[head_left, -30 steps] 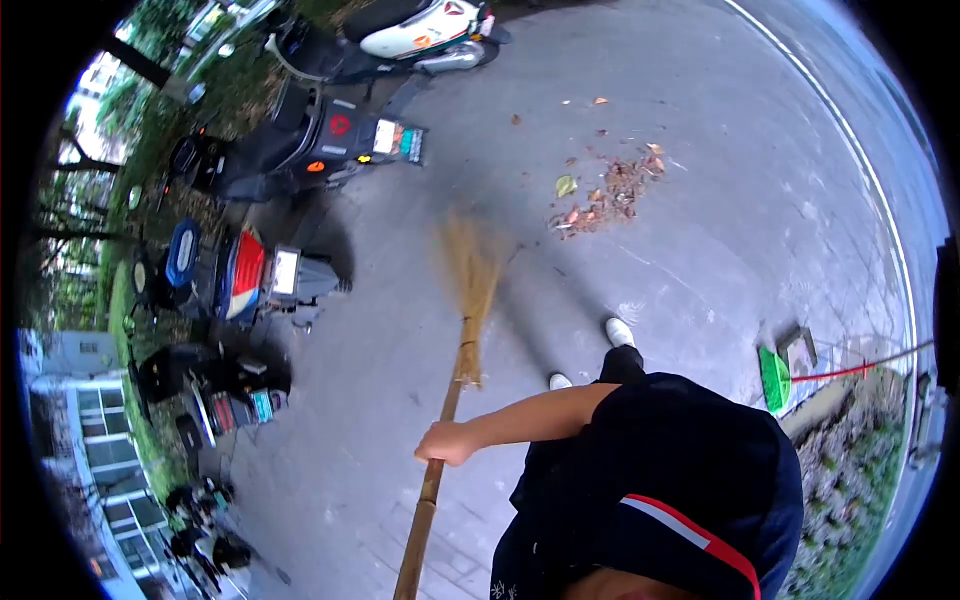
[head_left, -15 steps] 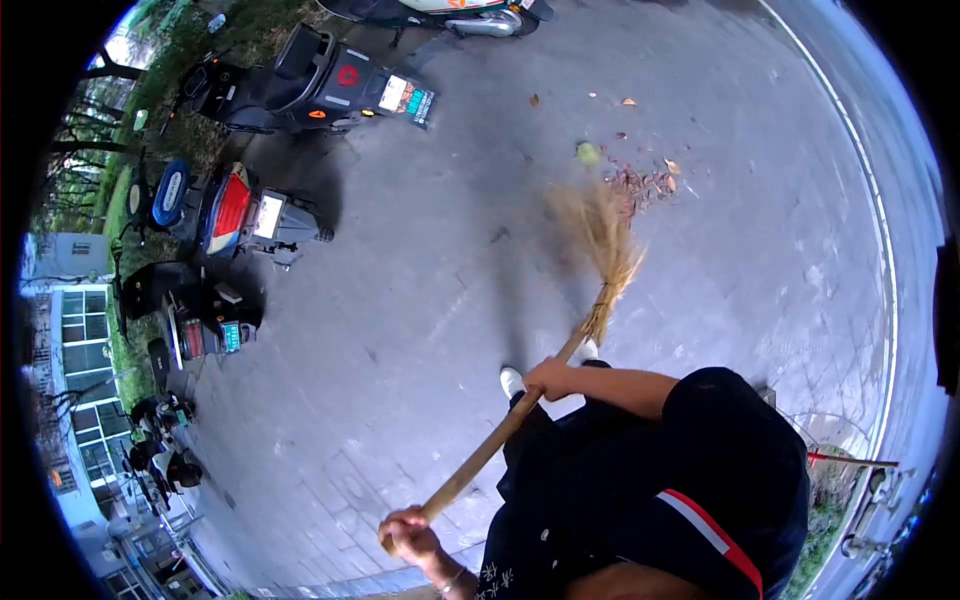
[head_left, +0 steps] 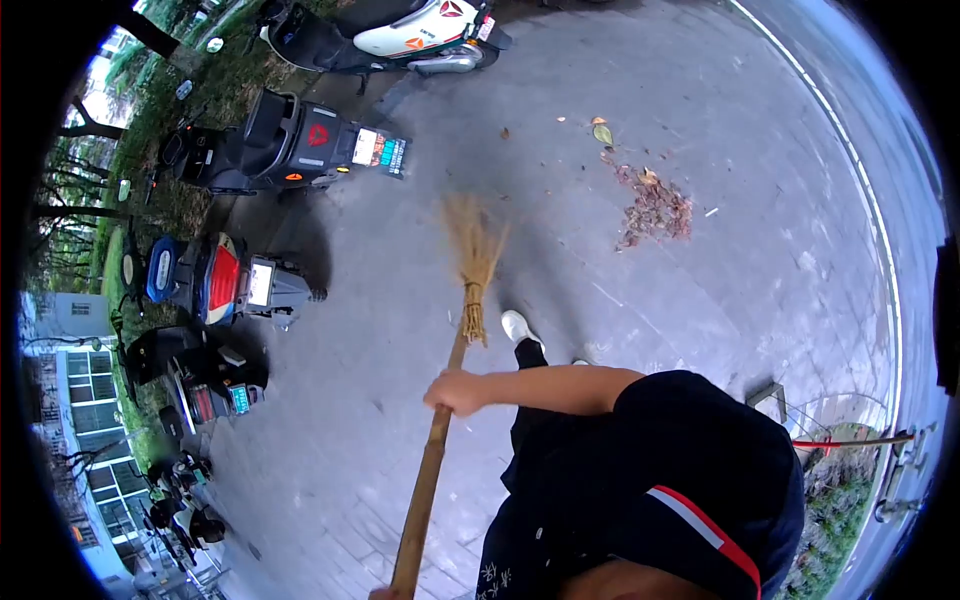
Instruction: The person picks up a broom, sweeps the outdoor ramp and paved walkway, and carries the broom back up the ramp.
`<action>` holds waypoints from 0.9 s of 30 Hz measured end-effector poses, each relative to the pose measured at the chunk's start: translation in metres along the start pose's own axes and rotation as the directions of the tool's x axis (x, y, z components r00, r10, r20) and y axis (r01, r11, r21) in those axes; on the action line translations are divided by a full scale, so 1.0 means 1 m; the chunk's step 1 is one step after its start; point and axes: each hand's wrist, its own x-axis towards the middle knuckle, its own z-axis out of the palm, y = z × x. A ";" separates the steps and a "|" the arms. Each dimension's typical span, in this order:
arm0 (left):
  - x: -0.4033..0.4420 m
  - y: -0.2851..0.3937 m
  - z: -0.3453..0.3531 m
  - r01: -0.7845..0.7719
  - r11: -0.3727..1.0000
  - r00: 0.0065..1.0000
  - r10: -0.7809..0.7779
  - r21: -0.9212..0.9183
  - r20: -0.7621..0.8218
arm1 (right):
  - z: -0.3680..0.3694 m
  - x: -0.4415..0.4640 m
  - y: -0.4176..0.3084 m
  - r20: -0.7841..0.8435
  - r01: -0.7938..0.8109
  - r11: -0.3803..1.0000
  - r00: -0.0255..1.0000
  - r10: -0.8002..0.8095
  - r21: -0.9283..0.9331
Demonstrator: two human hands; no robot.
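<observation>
My right hand is closed around the wooden handle of a straw broom, a little below the bound neck. My left hand shows only as a sliver at the bottom edge, at the handle's upper end; most of it is hidden out of frame. The broom's bristles are smeared by motion over the grey pavement, left of my white shoe. To their right lies a pile of dry reddish-brown leaves, apart from the bristles. A yellow-green leaf lies just beyond the pile.
Parked scooters line the left side, among them a grey one, a red-and-blue one and a white one. A white line runs along the right. A red-and-wood pole sticks out beside a planted patch.
The broom has swung left, away from the leaf pile, and its handle is now steeper. My right hand moved left with it; my left hand dropped mostly out of frame. The view has shifted.
</observation>
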 end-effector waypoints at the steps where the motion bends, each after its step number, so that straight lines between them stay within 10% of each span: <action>1: 0.002 -0.019 0.019 0.036 0.999 0.999 -0.038 0.030 0.038 | -0.006 0.006 0.020 -0.001 -0.028 0.999 1.000 0.028 -0.017; 12: 0.078 -0.224 0.051 0.538 0.804 0.816 -0.572 -0.253 -0.081 | -0.091 -0.034 0.128 0.284 -0.531 0.798 0.748 0.600 -0.286; 22: 0.185 -0.197 0.034 0.035 0.956 0.972 -0.100 -0.290 -0.212 | -0.147 0.137 0.089 0.124 -0.079 0.994 0.988 0.088 -0.078; 26: 0.164 -0.255 0.098 0.161 0.921 0.987 -0.153 0.356 -0.050 | -0.173 0.164 0.187 0.017 -0.141 0.948 0.988 0.152 -0.284; 27: 0.167 -0.268 0.131 0.170 0.945 0.976 -0.201 0.279 0.086 | -0.181 0.159 0.220 -0.036 -0.162 0.952 0.987 0.159 -0.258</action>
